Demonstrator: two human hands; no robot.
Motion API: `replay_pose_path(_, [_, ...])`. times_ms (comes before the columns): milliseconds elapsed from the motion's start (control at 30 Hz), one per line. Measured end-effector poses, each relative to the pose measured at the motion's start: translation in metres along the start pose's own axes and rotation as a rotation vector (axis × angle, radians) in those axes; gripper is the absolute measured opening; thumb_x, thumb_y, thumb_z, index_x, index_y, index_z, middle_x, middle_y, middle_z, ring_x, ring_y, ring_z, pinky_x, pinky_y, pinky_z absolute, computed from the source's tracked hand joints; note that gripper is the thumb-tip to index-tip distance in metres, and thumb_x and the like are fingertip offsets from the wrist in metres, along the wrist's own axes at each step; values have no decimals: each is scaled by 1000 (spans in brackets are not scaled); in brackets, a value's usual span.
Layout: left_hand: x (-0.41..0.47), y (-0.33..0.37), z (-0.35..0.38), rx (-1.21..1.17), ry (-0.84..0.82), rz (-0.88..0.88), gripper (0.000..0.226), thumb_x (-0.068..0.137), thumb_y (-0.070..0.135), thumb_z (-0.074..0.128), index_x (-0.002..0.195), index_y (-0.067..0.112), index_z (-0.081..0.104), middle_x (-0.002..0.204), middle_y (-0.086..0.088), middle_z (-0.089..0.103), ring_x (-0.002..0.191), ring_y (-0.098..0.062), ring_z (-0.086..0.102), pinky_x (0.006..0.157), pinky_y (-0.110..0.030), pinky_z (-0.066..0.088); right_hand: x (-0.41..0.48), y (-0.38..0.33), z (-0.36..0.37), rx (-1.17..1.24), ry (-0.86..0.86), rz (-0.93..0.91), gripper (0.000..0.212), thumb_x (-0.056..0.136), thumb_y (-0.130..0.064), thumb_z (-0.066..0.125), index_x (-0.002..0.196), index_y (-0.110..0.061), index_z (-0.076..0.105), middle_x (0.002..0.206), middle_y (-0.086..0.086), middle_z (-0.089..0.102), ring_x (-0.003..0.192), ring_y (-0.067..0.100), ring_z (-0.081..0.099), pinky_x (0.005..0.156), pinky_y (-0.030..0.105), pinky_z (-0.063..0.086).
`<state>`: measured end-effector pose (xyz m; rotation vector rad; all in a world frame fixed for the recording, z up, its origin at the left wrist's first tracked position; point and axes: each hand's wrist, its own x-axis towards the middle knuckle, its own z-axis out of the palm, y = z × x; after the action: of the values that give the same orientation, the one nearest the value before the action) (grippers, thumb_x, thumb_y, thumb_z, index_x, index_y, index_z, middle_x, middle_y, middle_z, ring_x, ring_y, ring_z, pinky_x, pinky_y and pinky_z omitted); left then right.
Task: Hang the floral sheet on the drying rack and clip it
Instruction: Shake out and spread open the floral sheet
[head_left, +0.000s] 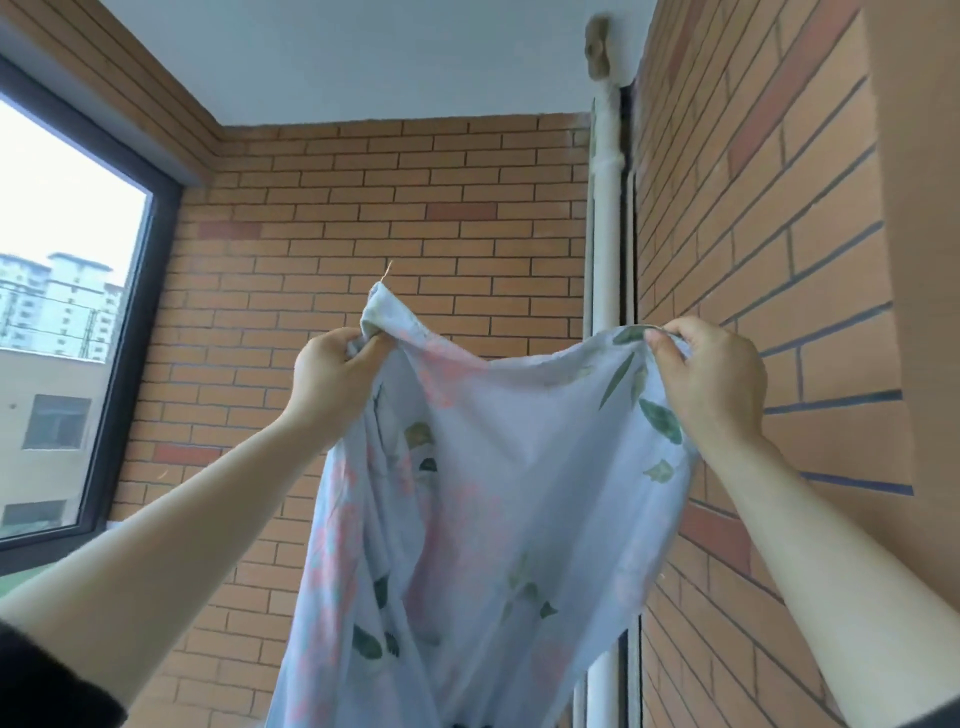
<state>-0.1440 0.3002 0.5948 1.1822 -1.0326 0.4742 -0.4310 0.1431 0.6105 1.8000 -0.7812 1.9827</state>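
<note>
I held the one floral sheet (467, 493) up before the brick wall (395, 208), my left hand (332, 371) and right hand (709, 374) each pinching its top edge apart, likely to spread it for hanging. Neither rack nor clips showed.

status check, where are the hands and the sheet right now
Left hand and right hand each grip the top edge. Floral sheet held up, hanging free. No drying rack or clips in view.
</note>
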Motion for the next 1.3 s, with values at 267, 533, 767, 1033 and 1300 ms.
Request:
replay_pose_path(267, [-16,25,-29,-35,39,-114,41,86,30,50,71,-8,48,68,-6,41,61,-19,36,58,-29,29,6,-2,-26,37,7,-26,25,94,-31,54,76,-16,61,58,-1,52,59,26,50,48,28,24])
replay_pose_path(533, [-33,47,-57,-76,74,-104,41,86,29,52,71,-10,49,67,-6,44,60,-19,39,55,-29,31,-2,-21,-54,57,62,-20,26,94,-34,55,80,-14,64,60,-1,49,61,27,49,52,30,28])
replay_pose_path(767, [-61,0,-65,0,-79,-237,46,88,44,56,63,6,47,57,-7,42,55,-20,41,52,-28,30,-36,-22,-40,-34,-271,9,33,91,-35,60,74,-7,66,66,10,63,66,31,56,53,33,41])
replay_pose_path(1033, [-86,-52,-60,-15,-116,-257,20,83,33,71,83,13,72,86,-16,71,69,-19,60,61,-26,46,-104,5,-17,-112,-422,263,39,82,-17,61,54,-11,34,51,6,29,50,23,26,51,30,19])
replay_pose_path(1300, [-102,-76,-46,-33,-111,-274,17,89,36,62,90,20,69,85,-11,68,74,-22,59,65,-31,44,-135,-8,-3,302,-500,511,32,80,-14,57,64,4,37,59,8,26,51,13,21,47,26,17])
